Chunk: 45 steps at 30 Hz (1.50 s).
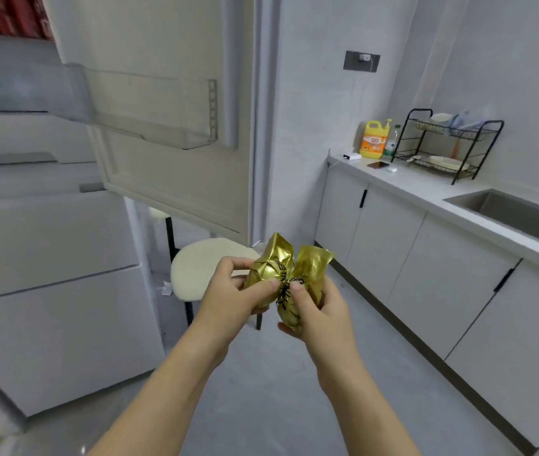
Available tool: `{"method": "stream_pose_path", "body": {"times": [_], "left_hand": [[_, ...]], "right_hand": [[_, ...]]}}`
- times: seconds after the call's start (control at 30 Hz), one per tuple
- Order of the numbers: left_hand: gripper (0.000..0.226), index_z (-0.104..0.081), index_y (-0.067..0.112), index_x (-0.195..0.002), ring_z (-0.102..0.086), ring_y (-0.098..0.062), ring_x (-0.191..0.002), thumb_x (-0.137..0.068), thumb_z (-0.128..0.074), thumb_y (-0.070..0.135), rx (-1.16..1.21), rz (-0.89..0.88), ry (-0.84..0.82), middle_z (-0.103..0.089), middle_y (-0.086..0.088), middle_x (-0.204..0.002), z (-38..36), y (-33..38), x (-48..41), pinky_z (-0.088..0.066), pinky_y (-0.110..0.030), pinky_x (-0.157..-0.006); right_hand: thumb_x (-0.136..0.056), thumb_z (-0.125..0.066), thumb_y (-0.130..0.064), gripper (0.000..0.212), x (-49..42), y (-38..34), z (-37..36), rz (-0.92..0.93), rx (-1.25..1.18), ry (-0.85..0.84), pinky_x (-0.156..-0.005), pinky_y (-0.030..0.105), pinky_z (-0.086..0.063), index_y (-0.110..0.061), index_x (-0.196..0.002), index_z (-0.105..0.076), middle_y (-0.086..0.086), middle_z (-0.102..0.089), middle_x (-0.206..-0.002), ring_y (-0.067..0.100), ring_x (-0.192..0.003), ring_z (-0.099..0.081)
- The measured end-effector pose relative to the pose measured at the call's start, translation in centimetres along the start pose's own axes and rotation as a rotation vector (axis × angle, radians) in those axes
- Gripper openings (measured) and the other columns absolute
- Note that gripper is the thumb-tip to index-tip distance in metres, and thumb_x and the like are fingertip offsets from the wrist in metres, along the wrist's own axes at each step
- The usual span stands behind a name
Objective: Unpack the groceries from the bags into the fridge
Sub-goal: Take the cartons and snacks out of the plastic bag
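Below the fridge door, our left hand and right hand each curl fingers round a gold foil packet, probably light and slippery, best gripped mid-body

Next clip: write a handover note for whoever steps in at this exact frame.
Hands: the left hand grips the left gold packet; the right hand grips the right gold packet. The two packets touch in front of the person.
The fridge door stands open on the left, with its clear door shelf in view.
Done: both packets are in hand; no bag is in view.
Left: put both packets into the fridge.
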<state>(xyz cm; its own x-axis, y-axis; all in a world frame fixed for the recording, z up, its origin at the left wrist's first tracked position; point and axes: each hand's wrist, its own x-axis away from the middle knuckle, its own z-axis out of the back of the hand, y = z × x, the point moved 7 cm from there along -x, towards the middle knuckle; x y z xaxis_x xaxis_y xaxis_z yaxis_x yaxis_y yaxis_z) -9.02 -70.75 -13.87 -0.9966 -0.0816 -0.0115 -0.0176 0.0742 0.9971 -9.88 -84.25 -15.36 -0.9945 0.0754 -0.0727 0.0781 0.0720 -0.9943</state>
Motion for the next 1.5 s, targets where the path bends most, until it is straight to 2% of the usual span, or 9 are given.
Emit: {"method": "stream_pose_path", "body": {"times": [0.07, 0.2, 0.5, 0.7, 0.83, 0.97, 1.13, 1.3, 1.5], "left_hand": [[0.027, -0.051, 0.02, -0.099, -0.068, -0.015, -0.082, -0.082, -0.068, 0.008, 0.025, -0.05, 0.003, -0.071, -0.007, -0.092, 2.1, 1.4, -0.4, -0.055, -0.028, -0.068], [0.028, -0.05, 0.018, -0.102, -0.068, -0.017, -0.084, -0.082, -0.066, 0.005, 0.054, -0.142, 0.004, -0.07, -0.01, -0.093, 7.2, 4.6, -2.3, -0.058, -0.03, -0.073], [0.03, -0.05, 0.022, -0.099, -0.066, -0.015, -0.081, -0.08, -0.069, 0.009, 0.097, -0.323, -0.106, -0.068, -0.007, -0.093, 17.2, 12.3, -9.6, -0.057, -0.033, -0.076], [0.034, -0.046, 0.027, -0.098, -0.065, -0.01, -0.079, -0.08, -0.07, 0.01, 0.079, -0.49, -0.205, -0.064, -0.003, -0.093, 19.2, 19.6, -12.8, -0.058, -0.033, -0.078], [0.034, -0.045, 0.028, -0.097, -0.067, -0.009, -0.081, -0.08, -0.071, 0.012, 0.057, -0.64, -0.266, -0.064, -0.002, -0.093, 19.7, 24.6, -14.2, -0.059, -0.03, -0.074], [0.04, -0.043, 0.024, -0.107, -0.063, -0.011, -0.084, -0.08, -0.071, 0.023, -0.072, -0.732, -0.217, -0.061, 0.001, -0.092, 19.4, 27.5, -16.8, -0.057, -0.029, -0.074], [0.068, -0.03, 0.025, -0.133, -0.056, -0.009, -0.089, -0.08, -0.071, 0.027, -0.255, -0.741, -0.239, -0.058, 0.001, -0.099, 17.9, 28.5, -20.5, -0.042, -0.016, -0.07], [0.05, -0.038, 0.02, -0.109, -0.061, -0.024, -0.092, -0.075, -0.068, 0.04, -0.526, -0.599, -0.207, -0.064, -0.003, -0.095, 16.7, 26.7, -24.4, -0.049, -0.037, -0.076], [0.047, -0.036, 0.016, -0.106, -0.052, -0.018, -0.079, -0.076, -0.067, 0.034, -0.689, -0.472, -0.313, -0.059, -0.007, -0.095, 15.6, 25.3, -25.9, -0.042, -0.031, -0.067]], "right_hand": [[-0.093, -0.055, -0.023, 0.012, -0.3, -1.3, -2.3, 0.057, 0.012, -0.011, -0.079, 0.04, -0.058, -0.032, -0.095, -0.061, -0.007, -0.067, -0.091, 0.013, -0.091, -0.065], [-0.093, -0.054, -0.019, 0.006, -1.8, -3.8, -8.3, 0.141, -0.008, -0.042, -0.068, 0.03, -0.057, -0.024, -0.093, -0.058, -0.003, -0.063, -0.085, 0.014, -0.083, -0.063], [-0.093, -0.055, -0.022, 0.006, -6.7, -9.8, -20.4, 0.335, 0.039, 0.073, -0.075, 0.042, -0.059, -0.028, -0.091, -0.058, -0.004, -0.066, -0.088, 0.017, -0.088, -0.066], [-0.092, -0.056, -0.021, 0.012, -8.9, -16.7, -23.8, 0.55, 0.123, 0.178, -0.074, 0.046, -0.058, -0.032, -0.086, -0.056, 0.006, -0.065, -0.091, 0.025, -0.09, -0.065], [-0.093, -0.054, -0.022, 0.01, -10.2, -21.2, -25.2, 0.667, 0.184, 0.215, -0.07, 0.04, -0.059, -0.031, -0.088, -0.054, 0.006, -0.064, -0.092, 0.022, -0.09, -0.065], [-0.091, -0.058, -0.027, 0.009, -12.3, -24.6, -25.3, 0.721, 0.38, 0.259, -0.078, 0.049, -0.056, -0.035, -0.093, -0.055, 0.001, -0.065, -0.084, 0.022, -0.085, -0.065], [-0.091, -0.058, -0.025, 0.03, -14.9, -26.1, -24.6, 0.7, 0.638, 0.325, -0.075, 0.026, -0.053, -0.024, -0.12, -0.053, -0.016, -0.058, -0.089, 0.007, -0.084, -0.06], [-0.091, -0.057, -0.024, 0.027, -17.8, -24.8, -24.7, 0.559, 0.896, 0.301, -0.064, 0.026, -0.044, -0.02, -0.117, -0.052, -0.007, -0.053, -0.09, 0.015, -0.082, -0.053], [-0.088, -0.052, -0.01, 0.021, -19.7, -23.7, -23.6, 0.342, 0.964, 0.273, -0.054, 0.027, -0.043, -0.012, -0.108, -0.046, 0.004, -0.053, -0.088, 0.018, -0.07, -0.05]]}}
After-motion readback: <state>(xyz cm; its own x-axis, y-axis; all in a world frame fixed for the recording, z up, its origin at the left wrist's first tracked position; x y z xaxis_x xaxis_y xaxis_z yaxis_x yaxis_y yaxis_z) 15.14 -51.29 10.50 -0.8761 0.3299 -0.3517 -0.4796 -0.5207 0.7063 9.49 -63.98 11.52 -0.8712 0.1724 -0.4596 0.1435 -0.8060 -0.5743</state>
